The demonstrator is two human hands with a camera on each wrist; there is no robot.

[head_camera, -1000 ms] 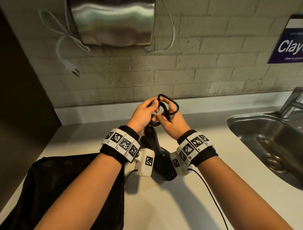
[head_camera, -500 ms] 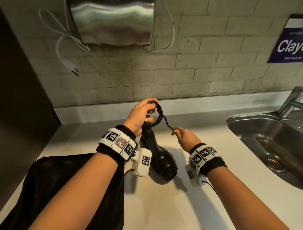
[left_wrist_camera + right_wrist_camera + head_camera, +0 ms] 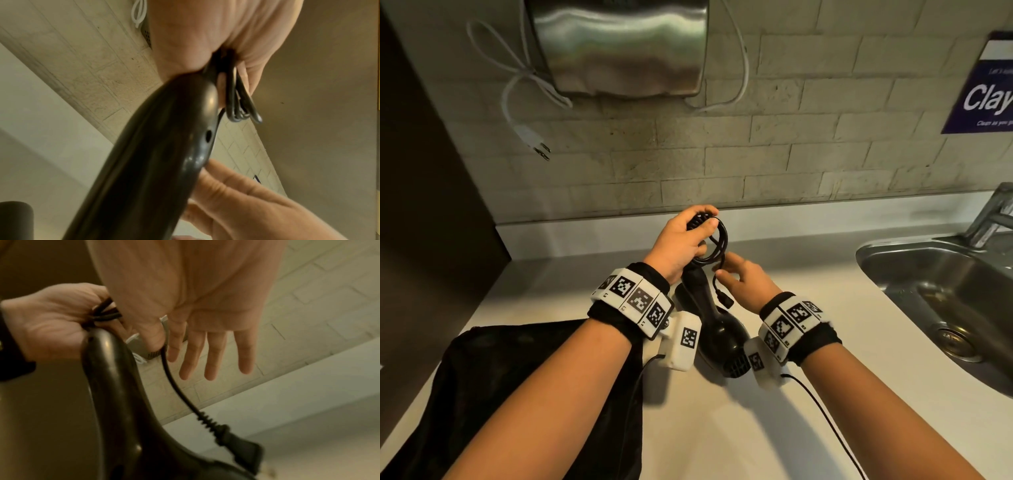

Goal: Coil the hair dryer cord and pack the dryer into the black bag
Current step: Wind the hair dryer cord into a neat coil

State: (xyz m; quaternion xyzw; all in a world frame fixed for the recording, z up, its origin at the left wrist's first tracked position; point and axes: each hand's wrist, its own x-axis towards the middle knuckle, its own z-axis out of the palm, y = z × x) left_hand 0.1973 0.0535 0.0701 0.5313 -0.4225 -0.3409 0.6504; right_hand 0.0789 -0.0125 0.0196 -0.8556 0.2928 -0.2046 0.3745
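Let go of the cord point(image 3: 717, 240) with the right hand point(image 3: 748, 286), fingers now straightened beside the dryer point(image 3: 717, 329) handle after pinching a taut stretch half a second ago. Dropped the plug point(image 3: 726, 300) end, left dangling just under the coil. Gathered the loops tighter under the left hand point(image 3: 681, 245), thumb pressed over them at the handle top. Brought the right wrist back in beside the dryer body.

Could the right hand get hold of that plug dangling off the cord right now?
Probably yes. The right hand is open, fingers spread, right beside the plug, which hangs free below the coil that the left hand grips. Nothing lies between them.
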